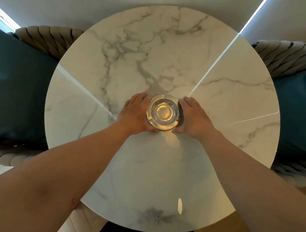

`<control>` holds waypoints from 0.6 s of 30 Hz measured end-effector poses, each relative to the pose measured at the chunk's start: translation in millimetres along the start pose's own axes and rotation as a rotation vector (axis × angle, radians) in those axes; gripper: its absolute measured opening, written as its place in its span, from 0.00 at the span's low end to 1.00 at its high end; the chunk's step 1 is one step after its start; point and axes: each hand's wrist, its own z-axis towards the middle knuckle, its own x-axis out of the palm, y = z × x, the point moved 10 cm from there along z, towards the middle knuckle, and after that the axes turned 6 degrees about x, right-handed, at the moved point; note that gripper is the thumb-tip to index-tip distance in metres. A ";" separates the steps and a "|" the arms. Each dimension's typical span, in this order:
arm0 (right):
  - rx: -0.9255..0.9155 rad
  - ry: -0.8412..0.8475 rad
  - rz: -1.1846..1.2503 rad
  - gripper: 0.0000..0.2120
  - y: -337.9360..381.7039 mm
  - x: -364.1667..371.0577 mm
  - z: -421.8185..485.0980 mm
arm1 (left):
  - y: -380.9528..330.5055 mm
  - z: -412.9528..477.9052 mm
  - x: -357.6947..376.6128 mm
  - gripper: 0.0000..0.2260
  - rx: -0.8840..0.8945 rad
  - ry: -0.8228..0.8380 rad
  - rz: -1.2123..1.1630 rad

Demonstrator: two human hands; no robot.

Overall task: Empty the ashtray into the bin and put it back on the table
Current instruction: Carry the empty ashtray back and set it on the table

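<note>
A round clear glass ashtray (163, 112) stands near the middle of the round white marble table (209, 171). A few dark specks lie in its bowl. My left hand (136, 113) presses against its left side, fingers curled around the rim. On the opposite side my right hand (192, 117) cups it, thumb near the front edge. Both hands grip the ashtray, which appears to rest on the tabletop. No bin is in view.
Two woven rope chairs with teal cushions flank the table, one at the left (13, 83) and one at the right (303, 107). A grey wall lies beyond the table's far edge. Light wooden floor shows below the near edge.
</note>
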 end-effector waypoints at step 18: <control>0.058 -0.082 -0.011 0.44 3.5 1.3 -2.3 | 4.4 6.2 -5.0 0.49 0.058 0.024 0.029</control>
